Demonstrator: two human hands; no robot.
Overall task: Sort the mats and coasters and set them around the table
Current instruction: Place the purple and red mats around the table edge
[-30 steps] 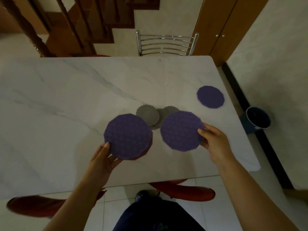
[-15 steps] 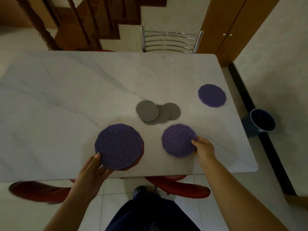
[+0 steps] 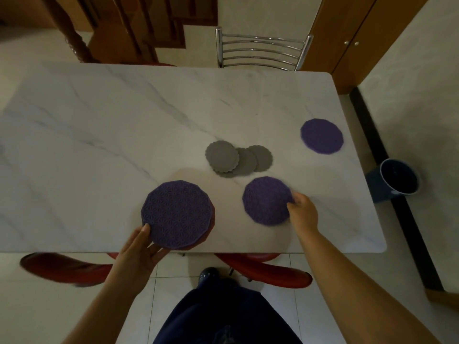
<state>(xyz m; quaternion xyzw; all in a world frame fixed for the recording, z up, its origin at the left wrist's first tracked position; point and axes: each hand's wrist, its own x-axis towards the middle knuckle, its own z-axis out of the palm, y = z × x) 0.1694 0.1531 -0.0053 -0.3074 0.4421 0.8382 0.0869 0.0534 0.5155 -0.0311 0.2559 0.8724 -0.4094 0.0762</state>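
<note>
A single head-worn wide-angle view looks steeply down and forward from above the near edge of the marble bench. It sits close enough that both forearms enter from the bottom corners and the person's lap fills the bottom centre. The far bench edge, a metal chair back and a wooden staircase lie along the top. Straight edges bow outward toward the frame borders.
</note>
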